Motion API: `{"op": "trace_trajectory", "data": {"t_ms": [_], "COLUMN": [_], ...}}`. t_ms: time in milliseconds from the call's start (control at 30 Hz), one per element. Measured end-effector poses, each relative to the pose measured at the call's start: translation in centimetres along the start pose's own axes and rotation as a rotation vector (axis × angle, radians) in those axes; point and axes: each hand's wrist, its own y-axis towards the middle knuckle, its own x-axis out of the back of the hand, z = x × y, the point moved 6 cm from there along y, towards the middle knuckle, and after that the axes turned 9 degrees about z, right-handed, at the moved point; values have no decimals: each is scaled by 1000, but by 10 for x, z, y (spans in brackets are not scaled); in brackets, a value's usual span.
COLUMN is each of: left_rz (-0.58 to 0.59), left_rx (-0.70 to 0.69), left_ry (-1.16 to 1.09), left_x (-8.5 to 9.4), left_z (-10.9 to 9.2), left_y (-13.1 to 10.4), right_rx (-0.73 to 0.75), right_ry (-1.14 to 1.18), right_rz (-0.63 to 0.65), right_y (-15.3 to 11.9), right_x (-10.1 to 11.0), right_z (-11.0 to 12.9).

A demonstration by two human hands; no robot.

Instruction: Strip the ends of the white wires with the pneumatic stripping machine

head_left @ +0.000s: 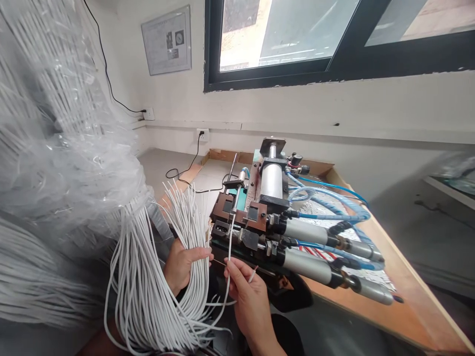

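My left hand (180, 267) is closed around a thick bundle of white cables (191, 222), their ends fanned upward. Between the thumb and fingers of my right hand (247, 291) is a single white cable (230, 237), pinched just in front of the machine. Its upper end reaches up between the brown jaw blocks (256, 216) of a pneumatic wire-stripping machine (272, 180). A second short cable end (253, 273), with a reddish tip, sticks out between the right fingers. The cables' long lengths loop down below both hands.
Plastic-wrapped cable bundles (67, 148) hang on the left. Silver air cylinders (308, 230) and blue hoses (326, 195) project to the machine's right, above a wooden-edged bench (401, 314). A black power cord (196, 158) runs to a wall socket (202, 134) behind.
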Motion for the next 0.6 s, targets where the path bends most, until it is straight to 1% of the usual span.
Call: {"op": "trace_trajectory", "data": {"t_ms": [200, 300, 400, 500, 600], "left_rz": [-14, 7, 60, 116, 136], "left_rx": [-28, -93, -174, -183, -176], "left_ry": [8, 22, 34, 27, 5], "left_x": [-3, -5, -10, -14, -16], "left_z": [-5, -11, -16, -16, -15], "left_y": [0, 0, 0, 1, 3], "right_rx": [-46, -74, -87, 0, 123], "right_ry": [31, 21, -69, -183, -222], "right_rz": [1, 73, 163, 160, 79], "right_y": [6, 7, 7, 7, 6], "right_x": [-2, -10, -19, -20, -16], "right_z": [6, 4, 0, 1, 8]}}
